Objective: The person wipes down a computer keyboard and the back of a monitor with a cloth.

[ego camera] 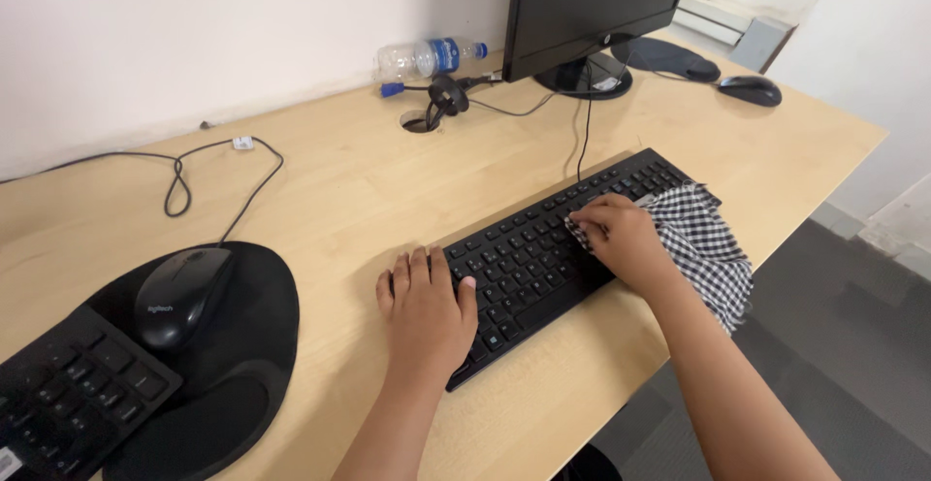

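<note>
Nearest me, left hand [427,311] lies flat, fingers together, pinning the black keyboard's [543,258] near end to the table [369,190], apparently to steady it. Right hand [626,239], fingers clamped on a checked cloth [708,239], presses it onto the keys.

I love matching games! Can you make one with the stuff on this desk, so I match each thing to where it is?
Things:
1. checked cloth
2. plastic bottle
3. nearer mouse
4. left hand

Places:
A. lying on its side by the wall, left of the monitor
B. flat on the left end of the middle keyboard
C. on the black pad at the left of the desk
D. under the right hand, on the keyboard's right end

Pairs: 1-D, 2-A, 3-C, 4-B
</note>
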